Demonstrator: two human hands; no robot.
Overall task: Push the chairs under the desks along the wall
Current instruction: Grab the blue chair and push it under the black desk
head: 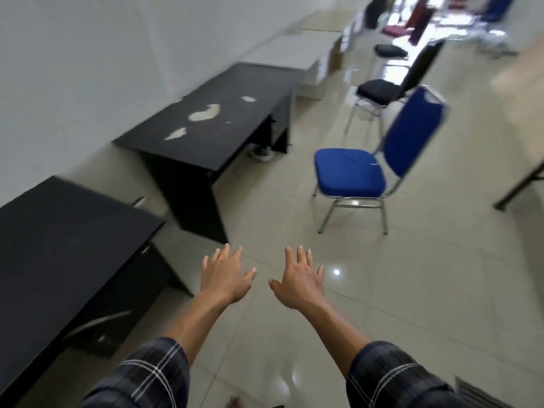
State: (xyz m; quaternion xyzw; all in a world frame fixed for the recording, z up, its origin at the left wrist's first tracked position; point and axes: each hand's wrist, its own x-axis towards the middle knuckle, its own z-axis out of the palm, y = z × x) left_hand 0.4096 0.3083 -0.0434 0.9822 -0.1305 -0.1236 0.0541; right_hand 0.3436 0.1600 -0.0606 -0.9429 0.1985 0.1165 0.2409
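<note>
A blue padded chair with a chrome frame stands out on the tiled floor, its seat facing the wall, apart from the worn black desk. Further back stands a black chair, and beyond it another black seat near a white desk. A second black desk is at my near left, with a chrome chair part showing under it. My left hand and my right hand reach forward over the floor, fingers spread, holding nothing, well short of the blue chair.
The desks line a white wall on the left. A dark table leg comes in at the right edge. Blurred chairs and objects fill the far end of the room. Glossy tiled floor lies between me and the chairs.
</note>
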